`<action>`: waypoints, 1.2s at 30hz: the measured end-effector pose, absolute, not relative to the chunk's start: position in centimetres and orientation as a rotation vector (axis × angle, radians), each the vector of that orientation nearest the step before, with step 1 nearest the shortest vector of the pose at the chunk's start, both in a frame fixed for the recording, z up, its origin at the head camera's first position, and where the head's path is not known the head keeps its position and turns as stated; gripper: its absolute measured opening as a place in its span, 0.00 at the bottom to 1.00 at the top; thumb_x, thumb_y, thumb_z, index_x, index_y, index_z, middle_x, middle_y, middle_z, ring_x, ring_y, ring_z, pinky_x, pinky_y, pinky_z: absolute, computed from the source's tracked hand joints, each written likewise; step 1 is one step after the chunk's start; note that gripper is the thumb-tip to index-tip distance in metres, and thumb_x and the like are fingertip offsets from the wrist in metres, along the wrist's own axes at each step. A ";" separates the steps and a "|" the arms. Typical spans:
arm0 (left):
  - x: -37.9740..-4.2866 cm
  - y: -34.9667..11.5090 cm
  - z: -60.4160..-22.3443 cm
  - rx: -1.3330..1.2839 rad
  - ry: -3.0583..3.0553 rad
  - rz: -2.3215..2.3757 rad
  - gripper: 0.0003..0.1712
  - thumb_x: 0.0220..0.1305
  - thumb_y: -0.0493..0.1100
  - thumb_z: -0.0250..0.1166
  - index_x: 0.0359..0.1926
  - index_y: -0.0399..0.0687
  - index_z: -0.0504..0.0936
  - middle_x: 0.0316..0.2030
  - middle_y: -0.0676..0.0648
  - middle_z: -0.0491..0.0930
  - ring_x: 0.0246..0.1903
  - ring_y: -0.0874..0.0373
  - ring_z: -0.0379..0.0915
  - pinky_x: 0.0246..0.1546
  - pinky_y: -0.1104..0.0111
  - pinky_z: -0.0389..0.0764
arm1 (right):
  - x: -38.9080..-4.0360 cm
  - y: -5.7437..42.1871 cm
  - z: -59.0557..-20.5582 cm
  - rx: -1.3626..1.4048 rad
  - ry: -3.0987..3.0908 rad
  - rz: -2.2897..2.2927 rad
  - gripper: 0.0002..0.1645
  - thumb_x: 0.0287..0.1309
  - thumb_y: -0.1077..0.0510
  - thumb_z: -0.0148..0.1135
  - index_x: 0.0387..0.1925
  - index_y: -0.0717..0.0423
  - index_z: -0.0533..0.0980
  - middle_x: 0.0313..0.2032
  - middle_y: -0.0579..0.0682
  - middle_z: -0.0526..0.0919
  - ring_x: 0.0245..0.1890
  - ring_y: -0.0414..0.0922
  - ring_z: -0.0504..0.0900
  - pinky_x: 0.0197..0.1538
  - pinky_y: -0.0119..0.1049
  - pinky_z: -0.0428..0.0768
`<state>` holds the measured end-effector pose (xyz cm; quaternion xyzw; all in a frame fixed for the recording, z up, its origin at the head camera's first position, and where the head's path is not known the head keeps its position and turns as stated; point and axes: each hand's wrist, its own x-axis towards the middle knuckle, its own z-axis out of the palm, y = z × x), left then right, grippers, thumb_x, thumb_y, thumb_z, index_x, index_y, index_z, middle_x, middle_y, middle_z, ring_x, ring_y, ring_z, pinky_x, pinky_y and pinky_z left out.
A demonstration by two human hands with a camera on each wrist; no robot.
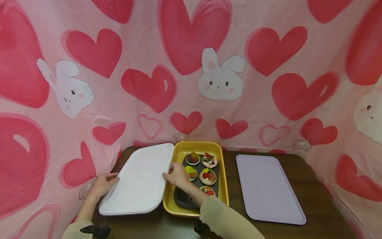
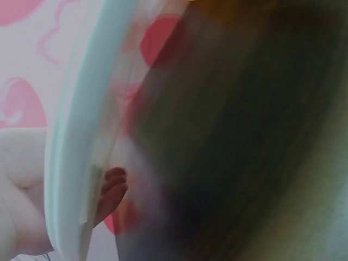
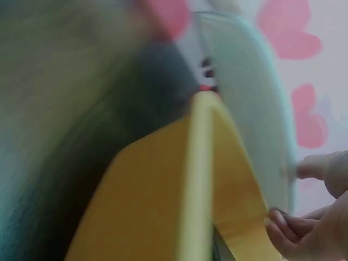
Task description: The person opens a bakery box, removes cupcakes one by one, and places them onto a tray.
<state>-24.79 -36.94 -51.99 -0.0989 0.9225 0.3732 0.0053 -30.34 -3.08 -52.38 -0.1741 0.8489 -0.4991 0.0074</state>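
Note:
A white tray [image 1: 137, 182] with rounded corners is held at its two long sides, raised at an angle over the left part of the table. My left hand [image 1: 102, 186] grips its left edge, and in the left wrist view fingertips [image 2: 113, 196] show past the tray's edge. The right hand [image 1: 177, 176] pinches the right edge, with the forearm crossing over a yellow bin [image 1: 225, 186]. Inside the bin lies a dark baking pan [image 1: 181, 199] with several fruit tarts [image 1: 208, 177] on it, partly hidden by that arm.
A lilac tray [image 1: 270, 189] lies flat on the dark wooden table [image 1: 322, 212], right of the bin. Behind and at both sides hangs a pink cloth [image 1: 191, 122] with hearts and rabbits, close to the table's edges. The bin's wall stands right beside the white tray.

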 end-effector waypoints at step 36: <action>-23.1 -32.2 -58.9 -0.355 3.330 0.928 0.27 0.79 0.41 0.59 0.72 0.30 0.78 0.75 0.17 0.66 0.77 0.19 0.59 0.79 0.29 0.62 | -26.1 -8.7 -52.6 -0.720 2.971 0.134 0.35 0.76 0.38 0.58 0.70 0.56 0.82 0.75 0.55 0.80 0.87 0.55 0.59 0.90 0.57 0.53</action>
